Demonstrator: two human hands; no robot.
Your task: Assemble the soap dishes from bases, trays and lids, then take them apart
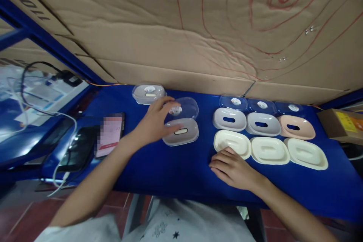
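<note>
My left hand [154,121] has its fingers spread, with the fingertips at a clear plastic lid [188,107] that bears a round sticker. Its thumb reaches over the near left of a lavender soap dish [189,136], whose slot shows a cream piece. Whether the fingers touch the lid I cannot tell. My right hand [234,168] rests on the blue table with fingers curled together and nothing visible in them. It lies against the front edge of a cream oval tray [236,143], covering part of that edge. Behind this tray sits a lavender slotted tray [230,119].
Another lidded soap dish [144,96] stands at the back left. On the right are more cream trays [270,150], a grey slotted tray [262,124], a peach one [297,126] and clear lids [262,106]. A phone [111,136] and white cable [74,128] lie left; a cardboard box [329,124] right.
</note>
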